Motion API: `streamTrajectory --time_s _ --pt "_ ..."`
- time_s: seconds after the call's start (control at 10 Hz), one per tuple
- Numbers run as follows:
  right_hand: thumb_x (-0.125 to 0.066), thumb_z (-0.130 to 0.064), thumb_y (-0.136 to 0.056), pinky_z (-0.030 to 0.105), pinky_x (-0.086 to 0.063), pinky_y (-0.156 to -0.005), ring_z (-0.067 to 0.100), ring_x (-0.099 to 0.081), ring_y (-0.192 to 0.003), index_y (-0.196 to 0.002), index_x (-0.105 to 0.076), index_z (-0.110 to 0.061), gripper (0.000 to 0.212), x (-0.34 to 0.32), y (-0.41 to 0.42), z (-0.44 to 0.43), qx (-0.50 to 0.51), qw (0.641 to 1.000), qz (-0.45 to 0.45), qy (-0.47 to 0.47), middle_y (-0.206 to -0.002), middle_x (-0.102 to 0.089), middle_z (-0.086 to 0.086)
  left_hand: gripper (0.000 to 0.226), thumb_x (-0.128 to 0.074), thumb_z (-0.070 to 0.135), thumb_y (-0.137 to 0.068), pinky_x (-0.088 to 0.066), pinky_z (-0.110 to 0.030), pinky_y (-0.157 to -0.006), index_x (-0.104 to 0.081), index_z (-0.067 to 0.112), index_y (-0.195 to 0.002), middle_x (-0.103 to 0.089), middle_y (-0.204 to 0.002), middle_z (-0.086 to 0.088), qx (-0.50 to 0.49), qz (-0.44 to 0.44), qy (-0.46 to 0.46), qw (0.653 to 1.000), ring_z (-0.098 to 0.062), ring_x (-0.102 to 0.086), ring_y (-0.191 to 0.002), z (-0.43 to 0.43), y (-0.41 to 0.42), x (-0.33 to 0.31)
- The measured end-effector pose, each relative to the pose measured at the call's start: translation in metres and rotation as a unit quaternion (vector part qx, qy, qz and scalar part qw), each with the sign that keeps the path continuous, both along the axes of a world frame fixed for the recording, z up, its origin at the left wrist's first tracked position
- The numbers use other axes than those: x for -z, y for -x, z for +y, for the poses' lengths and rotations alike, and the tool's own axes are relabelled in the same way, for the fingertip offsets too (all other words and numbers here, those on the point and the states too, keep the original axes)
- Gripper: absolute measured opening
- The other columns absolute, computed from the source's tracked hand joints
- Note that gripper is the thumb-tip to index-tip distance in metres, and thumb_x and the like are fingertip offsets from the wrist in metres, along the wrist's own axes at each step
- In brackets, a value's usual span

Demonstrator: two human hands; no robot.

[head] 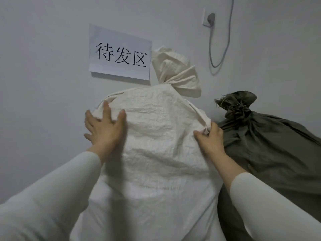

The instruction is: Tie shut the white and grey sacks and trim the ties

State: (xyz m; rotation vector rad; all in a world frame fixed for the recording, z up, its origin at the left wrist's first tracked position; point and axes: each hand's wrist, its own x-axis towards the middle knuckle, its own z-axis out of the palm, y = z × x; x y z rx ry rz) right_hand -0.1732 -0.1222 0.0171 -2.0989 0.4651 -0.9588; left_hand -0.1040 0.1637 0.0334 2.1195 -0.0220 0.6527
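The white sack fills mid-frame against the wall with its neck bunched shut at upper centre. The grey sack slumps against its right side, likewise cinched, so tying looks done, though the ties themselves are too small to make out. Any trimming left would call for freeing a hand for a cutter: the left hand lies spread flat on the white sack's upper left shoulder, and the right hand pinches a fold at its right edge.
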Motion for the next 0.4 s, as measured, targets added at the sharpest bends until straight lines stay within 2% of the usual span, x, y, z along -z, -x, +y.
streamTrajectory --time_s 0.1,0.2,0.3,0.4 --pt "-0.054 -0.030 -0.084 0.050 -0.039 -0.102 0.035 -0.043 -0.126 -0.142 -0.026 -0.019 0.066 0.007 0.002 -0.006 -0.017 0.997 0.047 0.067 -0.139 -0.042 0.013 0.072 -0.035 0.075 -0.081 -0.005 -0.065 -0.110 -0.001 0.054 -0.141 0.018 -0.157 0.000 0.055 0.015 -0.173 0.983 -0.027 0.013 -0.145 -0.009 0.021 0.026" --pt "-0.058 -0.022 -0.083 0.038 -0.041 -0.098 0.031 -0.051 -0.119 -0.134 -0.037 -0.012 0.055 -0.005 0.021 -0.008 -0.071 0.993 0.090 0.013 -0.130 -0.052 0.011 0.076 -0.035 0.073 -0.082 -0.007 -0.062 -0.113 0.004 0.051 -0.143 0.021 -0.157 0.001 0.107 0.102 -0.223 0.964 -0.027 0.016 -0.145 -0.016 0.040 0.038" --pt "-0.058 -0.016 -0.084 0.035 -0.039 -0.098 0.032 -0.048 -0.122 -0.138 -0.035 -0.012 0.059 -0.005 0.055 -0.008 -0.105 0.985 0.131 0.024 -0.131 -0.050 0.013 0.080 -0.037 0.071 -0.083 -0.010 -0.052 -0.117 0.000 0.042 -0.147 0.011 -0.158 -0.006 0.129 0.148 -0.239 0.951 -0.029 0.009 -0.146 -0.028 0.071 0.038" --pt "-0.060 -0.016 -0.086 0.035 -0.037 -0.102 0.032 -0.043 -0.128 -0.141 -0.032 -0.005 0.063 0.005 0.094 -0.015 -0.141 0.978 0.156 0.002 -0.141 -0.043 0.015 0.078 -0.038 0.068 -0.085 -0.015 -0.046 -0.118 -0.004 0.038 -0.149 -0.001 -0.159 -0.007 0.133 0.181 -0.261 0.939 -0.030 -0.007 -0.146 -0.049 0.103 0.046"
